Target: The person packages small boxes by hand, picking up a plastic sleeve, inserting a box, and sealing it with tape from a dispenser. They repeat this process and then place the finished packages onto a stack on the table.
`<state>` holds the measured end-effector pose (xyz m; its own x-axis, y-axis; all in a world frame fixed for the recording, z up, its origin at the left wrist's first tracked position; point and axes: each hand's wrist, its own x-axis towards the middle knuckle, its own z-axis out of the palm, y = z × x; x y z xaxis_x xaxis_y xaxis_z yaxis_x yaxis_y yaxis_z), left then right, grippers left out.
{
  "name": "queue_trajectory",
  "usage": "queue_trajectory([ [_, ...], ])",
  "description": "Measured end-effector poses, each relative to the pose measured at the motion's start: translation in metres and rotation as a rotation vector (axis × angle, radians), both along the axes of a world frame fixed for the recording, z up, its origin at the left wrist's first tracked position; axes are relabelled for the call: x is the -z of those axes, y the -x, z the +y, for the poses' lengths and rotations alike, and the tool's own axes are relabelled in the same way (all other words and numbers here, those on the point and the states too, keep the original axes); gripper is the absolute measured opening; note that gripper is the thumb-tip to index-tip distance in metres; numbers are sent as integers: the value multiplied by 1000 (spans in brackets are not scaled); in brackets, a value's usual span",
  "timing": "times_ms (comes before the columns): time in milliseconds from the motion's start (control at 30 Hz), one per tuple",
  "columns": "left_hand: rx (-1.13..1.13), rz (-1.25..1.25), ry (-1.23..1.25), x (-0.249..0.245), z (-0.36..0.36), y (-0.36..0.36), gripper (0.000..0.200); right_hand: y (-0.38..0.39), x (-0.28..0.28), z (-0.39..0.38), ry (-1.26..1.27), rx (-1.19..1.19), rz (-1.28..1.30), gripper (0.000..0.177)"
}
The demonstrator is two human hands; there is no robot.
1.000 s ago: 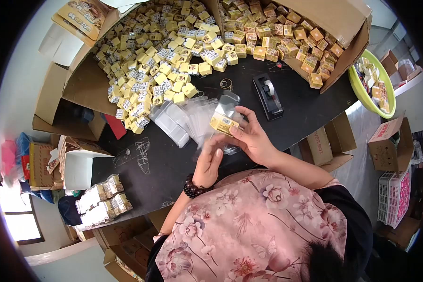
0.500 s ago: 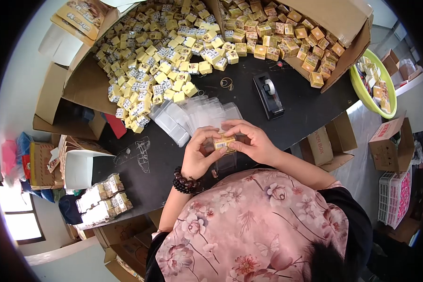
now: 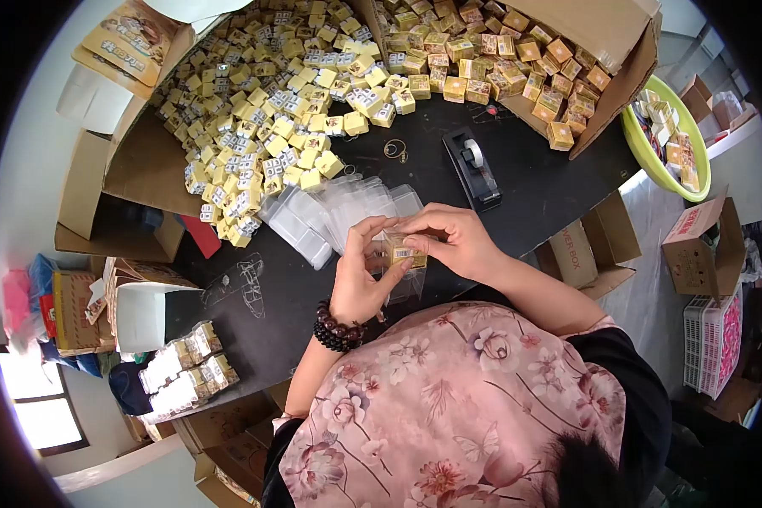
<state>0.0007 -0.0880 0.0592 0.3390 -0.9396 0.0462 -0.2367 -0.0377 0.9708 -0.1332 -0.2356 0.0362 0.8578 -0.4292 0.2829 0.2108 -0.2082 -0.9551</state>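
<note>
Between both hands, in front of my chest, is a small yellow-orange printed box (image 3: 408, 252) with a barcode facing up. My left hand (image 3: 361, 273), a dark beaded bracelet on its wrist, is closed round the box's left side with thumb and fingers. From the right, the thumb and fingertips of my right hand (image 3: 455, 240) pinch the box's upper right part. Clear plastic shows around and below the box, close to my left fingers. Just beyond my hands lie fanned clear plastic packs (image 3: 360, 207) on the black table (image 3: 300, 279).
Yellow-and-white small boxes (image 3: 271, 127) spill from a carton at the back left. Orange boxes (image 3: 508, 63) fill another at the back right. A black tape dispenser (image 3: 472, 173) stands nearby. Wrapped packs (image 3: 190, 364) sit front left; a green basin (image 3: 697, 165) is far right.
My right hand has shifted its fingers slightly on the box, its thumb now higher over the right side. The box stays between both hands, and the whole view has shifted a little.
</note>
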Motion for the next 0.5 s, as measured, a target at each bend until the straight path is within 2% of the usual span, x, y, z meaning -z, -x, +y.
queue_trajectory([
  [33, 1, 1, -1, -2, -1, 1, 64, 1, 0, 0, 142, 40, -20, 11],
  [67, 5, -30, -21, -5, -2, 1, 64, 0, 1, 1, 141, 41, -19, 11],
  [167, 23, -114, -25, -4, -3, 0, 64, -1, 6, 3, 37, 86, -37, 9],
  [233, 38, -165, -10, -2, -4, -1, 63, 0, 12, 3, -233, 82, 61, 9],
  [333, 81, -219, 14, 0, -5, -1, 64, 4, 11, -2, -199, 25, 65, 9],
  [400, 54, -46, 24, 2, -5, -1, 60, 6, 12, -9, -162, -30, 30, 10],
  [500, 72, 16, 6, 2, -9, 0, 51, 9, 12, -8, -138, -44, 20, 13],
])
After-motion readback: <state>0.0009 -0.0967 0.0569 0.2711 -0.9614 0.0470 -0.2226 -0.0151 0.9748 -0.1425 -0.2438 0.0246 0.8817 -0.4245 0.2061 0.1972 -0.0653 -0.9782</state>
